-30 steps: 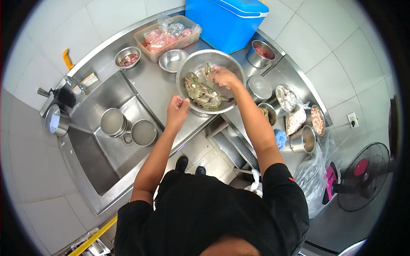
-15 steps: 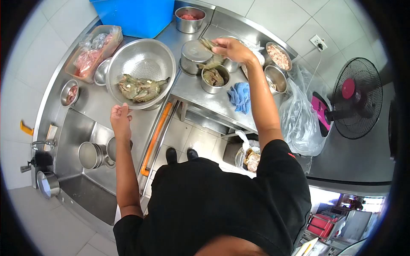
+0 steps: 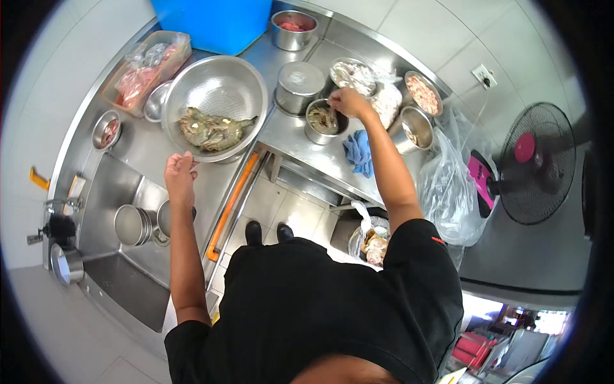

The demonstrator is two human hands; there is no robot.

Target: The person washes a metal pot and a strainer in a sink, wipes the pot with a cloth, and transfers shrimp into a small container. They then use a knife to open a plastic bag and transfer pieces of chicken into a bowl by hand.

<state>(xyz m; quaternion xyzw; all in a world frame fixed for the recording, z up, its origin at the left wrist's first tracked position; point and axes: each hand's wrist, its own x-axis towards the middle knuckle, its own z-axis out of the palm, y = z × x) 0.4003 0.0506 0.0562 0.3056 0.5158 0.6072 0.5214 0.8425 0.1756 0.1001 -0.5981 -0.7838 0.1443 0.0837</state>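
Several grey-green prawns (image 3: 213,133) lie in the lower part of a large perforated steel colander (image 3: 214,83). My left hand (image 3: 181,174) is closed at the colander's near rim, fingers pinched on its edge. On the steel table to the right, a small steel pot (image 3: 318,136) holds more prawns (image 3: 322,119). My right hand (image 3: 348,102) is at this pot's far right rim, its fingers bent down over the opening; whether they grip a prawn cannot be made out. A lidded steel pot (image 3: 300,80) stands just behind, and a blue cloth (image 3: 359,153) lies to the right.
Bowls of meat (image 3: 422,95) and a bagged bowl (image 3: 353,75) stand at the back right, near a plastic bag (image 3: 448,192) and a fan (image 3: 536,163). A meat tub (image 3: 150,70) and blue bin (image 3: 214,22) stand back left; a sink (image 3: 121,281) holds steel pots.
My right hand has lowered from above the pots to the small pot's rim, and the prawn it held up is no longer raised. My left hand stays at the colander. The view has shifted slightly.
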